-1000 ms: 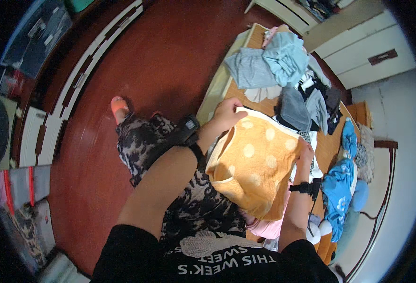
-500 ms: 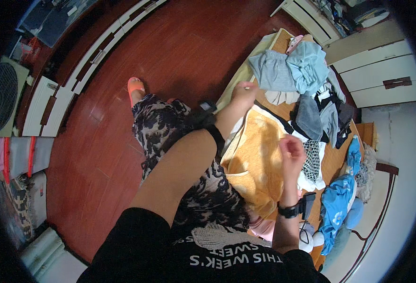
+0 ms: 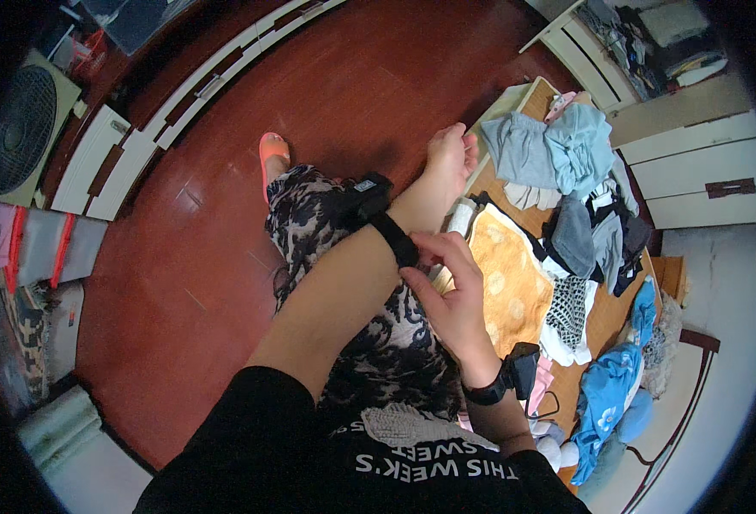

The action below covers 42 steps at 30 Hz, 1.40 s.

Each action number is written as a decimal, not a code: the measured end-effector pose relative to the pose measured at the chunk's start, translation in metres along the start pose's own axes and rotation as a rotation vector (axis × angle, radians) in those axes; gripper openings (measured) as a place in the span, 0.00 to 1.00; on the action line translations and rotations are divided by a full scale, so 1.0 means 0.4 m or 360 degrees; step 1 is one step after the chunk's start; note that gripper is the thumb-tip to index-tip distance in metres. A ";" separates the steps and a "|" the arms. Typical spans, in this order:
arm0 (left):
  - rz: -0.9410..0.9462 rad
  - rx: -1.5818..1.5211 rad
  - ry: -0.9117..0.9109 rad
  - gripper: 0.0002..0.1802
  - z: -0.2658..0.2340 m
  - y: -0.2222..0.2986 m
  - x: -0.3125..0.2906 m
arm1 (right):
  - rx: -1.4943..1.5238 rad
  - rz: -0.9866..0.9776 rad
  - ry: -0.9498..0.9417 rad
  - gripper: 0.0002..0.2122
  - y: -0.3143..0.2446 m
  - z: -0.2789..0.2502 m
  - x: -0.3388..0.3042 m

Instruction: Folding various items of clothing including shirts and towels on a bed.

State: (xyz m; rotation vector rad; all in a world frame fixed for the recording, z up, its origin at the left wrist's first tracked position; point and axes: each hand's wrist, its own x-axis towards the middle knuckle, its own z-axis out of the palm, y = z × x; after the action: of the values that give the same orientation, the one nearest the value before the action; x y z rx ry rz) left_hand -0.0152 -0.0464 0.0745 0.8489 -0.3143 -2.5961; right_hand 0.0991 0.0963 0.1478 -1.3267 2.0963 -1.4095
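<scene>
My left hand is stretched forward over the near edge of the wooden table, fingers curled loosely with nothing in them. On its wrist sits a black strap with a small black device. My right hand pinches that strap just below the left wrist; a similar black device is on the right wrist. An orange garment with pale dots lies flat on the table right beside both hands.
Grey and light-blue clothes, dark garments, a checked cloth and a blue garment cover the table. White drawers stand behind it. A fan and storage boxes line the red floor's left side.
The orange garment went from held up in both hands to lying on the table. My right hand let go and moved onto the left wrist strap.
</scene>
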 end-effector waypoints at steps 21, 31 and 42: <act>-0.0133 -0.0631 0.0029 0.03 0.023 0.046 0.008 | 0.1985 0.1041 0.0182 0.04 0.066 0.069 -0.018; 0.0178 -0.0282 0.0071 0.05 0.031 0.064 -0.014 | 0.1640 0.1047 0.0057 0.08 0.032 0.051 -0.018; 0.1478 0.1152 0.0186 0.12 0.013 -0.030 0.079 | 0.1042 0.0931 0.0221 0.09 -0.032 -0.015 -0.012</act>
State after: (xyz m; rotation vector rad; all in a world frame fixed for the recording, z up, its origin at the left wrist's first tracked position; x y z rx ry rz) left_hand -0.0453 -0.0486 0.0581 0.7834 -1.3009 -1.5402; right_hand 0.1046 0.1025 0.1601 -0.3377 1.6501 -1.7024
